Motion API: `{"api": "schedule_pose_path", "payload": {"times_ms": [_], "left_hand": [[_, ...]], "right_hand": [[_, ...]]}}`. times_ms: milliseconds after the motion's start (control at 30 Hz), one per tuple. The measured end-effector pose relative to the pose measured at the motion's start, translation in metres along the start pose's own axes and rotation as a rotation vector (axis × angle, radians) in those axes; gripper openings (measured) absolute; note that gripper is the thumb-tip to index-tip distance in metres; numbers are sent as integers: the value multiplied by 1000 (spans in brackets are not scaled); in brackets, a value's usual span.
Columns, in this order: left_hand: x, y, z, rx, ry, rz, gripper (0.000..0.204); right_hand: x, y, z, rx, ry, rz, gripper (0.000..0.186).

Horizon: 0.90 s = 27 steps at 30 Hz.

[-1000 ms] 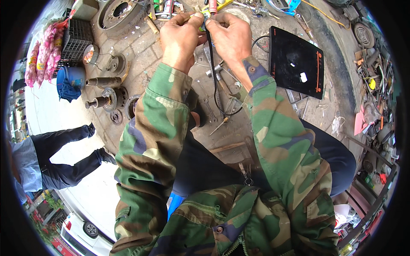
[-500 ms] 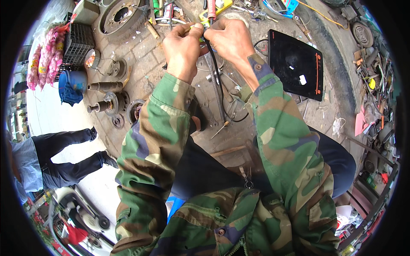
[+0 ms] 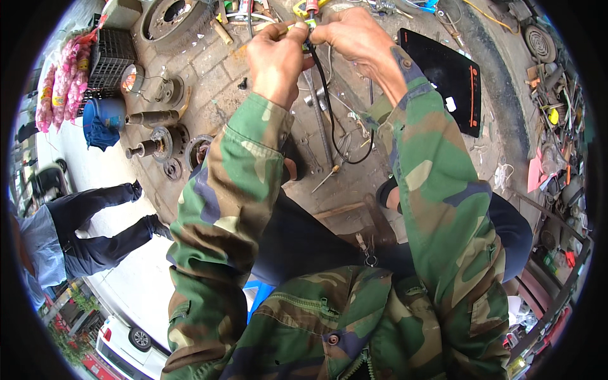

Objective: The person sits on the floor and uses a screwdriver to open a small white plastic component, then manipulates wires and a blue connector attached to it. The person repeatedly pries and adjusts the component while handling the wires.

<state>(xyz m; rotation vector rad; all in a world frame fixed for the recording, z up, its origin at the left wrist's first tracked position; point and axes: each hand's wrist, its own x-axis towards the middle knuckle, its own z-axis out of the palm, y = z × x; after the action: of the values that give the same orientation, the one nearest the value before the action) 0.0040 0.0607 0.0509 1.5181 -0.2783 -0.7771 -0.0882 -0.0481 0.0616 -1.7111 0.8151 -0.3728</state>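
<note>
My left hand [image 3: 275,66] is closed around a small green-and-yellow piece [image 3: 307,25], its thumb and forefinger pinched near the top of the view. My right hand [image 3: 361,47] is curled beside it, pinching the black cable [image 3: 324,82] just under a red cylindrical handle [image 3: 311,5]. From between the hands the cable hangs in a long loop over tools on the paving, including a long metal rod [image 3: 320,123]. A flat black appliance with orange markings [image 3: 456,76] lies to the right of my right hand. My fingertips partly hide what they grip.
Left are a wheel rim [image 3: 155,25], black crate [image 3: 111,69], bagged pink goods [image 3: 60,85], blue bucket [image 3: 111,117] and metal hubs [image 3: 164,145]. Another person's legs [image 3: 95,209] show at far left, near a white car [image 3: 117,345]. A scrap pile [image 3: 557,126] lines the right.
Both hands have shifted, my right hand and forearm moving right and upward, still at the cable. The other person remains at left while vehicles behind have changed position.
</note>
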Motion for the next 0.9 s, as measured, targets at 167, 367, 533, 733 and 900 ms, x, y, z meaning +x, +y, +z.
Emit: {"api": "schedule_pose_path", "payload": {"times_ms": [167,367,533,733,900], "left_hand": [[0,1,-3,-221,-68,-79,26],[2,5,-4,-350,-50,-103,27],[4,5,-7,-397,-56,-68,30],[8,6,-16,-418,-99,-90,27],[6,2,-13,-392,-48,-93,23]], "right_hand": [[-2,13,10,37,123,51,25],[3,14,16,-22,179,11,35],[8,10,18,-95,121,-38,36],[13,7,19,-148,83,-42,36],[13,1,15,47,40,46,28]]}}
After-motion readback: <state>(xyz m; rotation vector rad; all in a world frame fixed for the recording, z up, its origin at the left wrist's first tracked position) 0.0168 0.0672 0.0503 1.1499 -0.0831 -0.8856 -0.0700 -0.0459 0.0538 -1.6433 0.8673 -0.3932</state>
